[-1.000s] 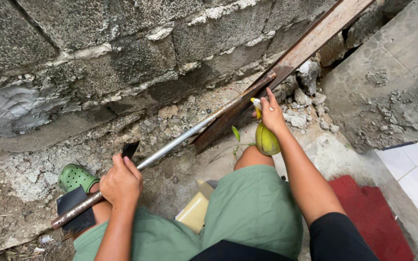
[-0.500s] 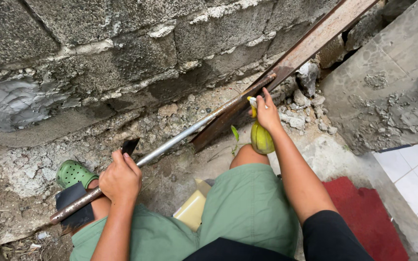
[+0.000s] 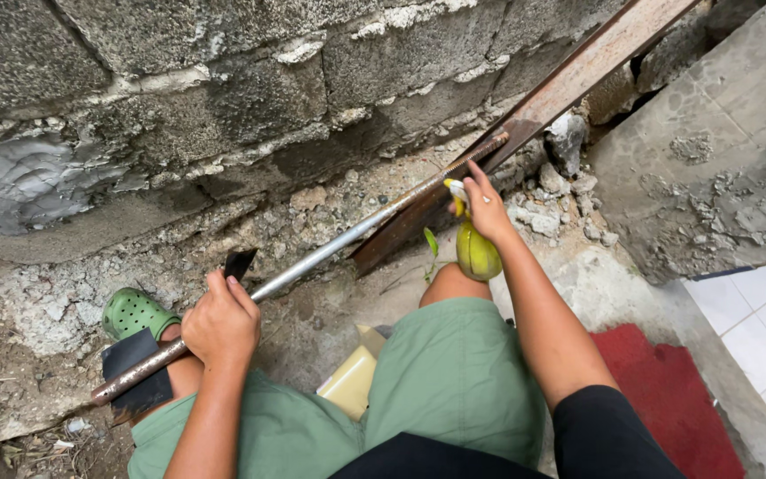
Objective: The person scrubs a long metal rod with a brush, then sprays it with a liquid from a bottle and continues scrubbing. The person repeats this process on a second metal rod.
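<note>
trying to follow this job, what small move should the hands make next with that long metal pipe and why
Probably ease the metal pipe a little further toward the rusty steel bar. The left hand grips it near its low end, the right hand rests at its far tip beside a yellow-green tool, and the tip lies against the bar near the block wall.
</note>
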